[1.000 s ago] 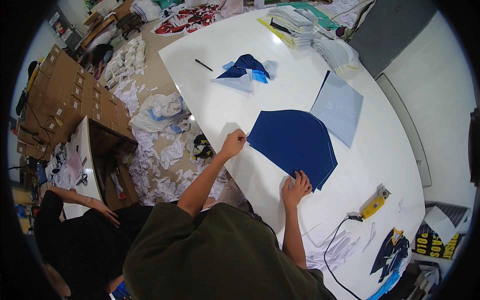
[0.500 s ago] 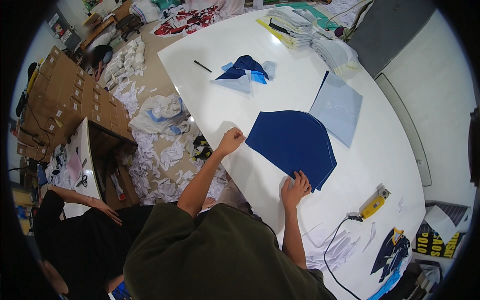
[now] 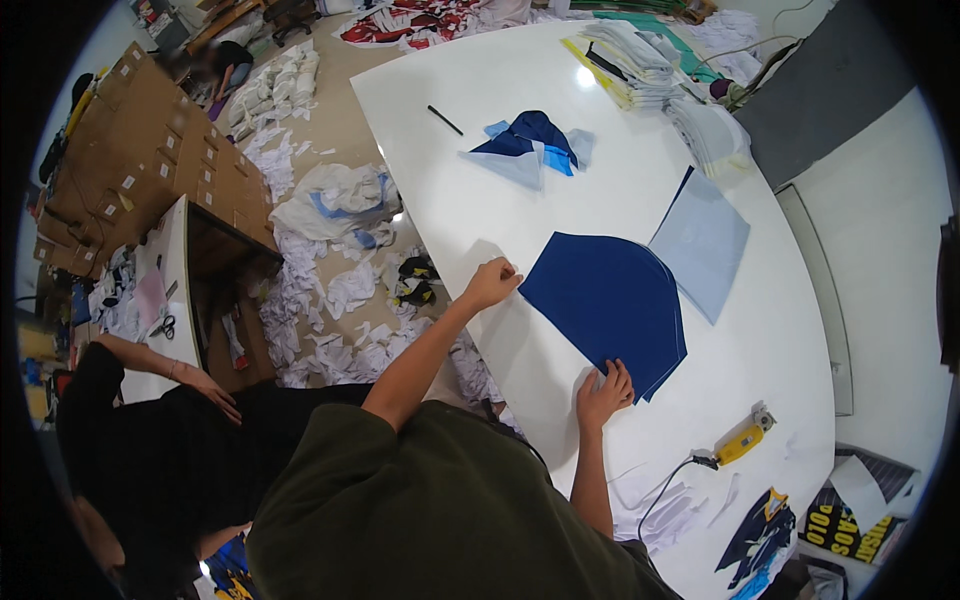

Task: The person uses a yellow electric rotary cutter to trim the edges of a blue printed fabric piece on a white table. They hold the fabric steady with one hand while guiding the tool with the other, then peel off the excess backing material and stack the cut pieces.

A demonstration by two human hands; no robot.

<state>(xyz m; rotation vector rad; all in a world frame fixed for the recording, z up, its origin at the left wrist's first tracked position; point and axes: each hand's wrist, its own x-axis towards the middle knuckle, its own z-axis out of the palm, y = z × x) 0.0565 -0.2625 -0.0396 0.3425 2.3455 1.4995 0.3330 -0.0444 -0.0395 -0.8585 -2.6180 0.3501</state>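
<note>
Several dark blue fabric pieces [image 3: 608,300] lie stacked on the white table, their curved edges slightly offset at the right. At the stack's left corner, my left hand [image 3: 492,283] is closed in a pinch; what its fingertips hold, if anything, is too small to make out. My right hand [image 3: 605,395] rests on the near edge of the stack, fingers on the cloth and thumb apart. Beside the stack, to the far right, lies a folded pale grey-blue sheet [image 3: 705,245] with a dark edge.
Crumpled blue fabric scraps [image 3: 535,145] and a black pen [image 3: 445,120] lie farther off. Folded fabric piles [image 3: 630,60] occupy the far edge. At the near right are a yellow corded cutter [image 3: 742,440] and white scraps [image 3: 665,510]. Left stands a person in black [image 3: 150,450].
The head view has shifted, so the table sits farther right in the picture. Both hands keep nearly the same places on the dark blue fabric pieces.
</note>
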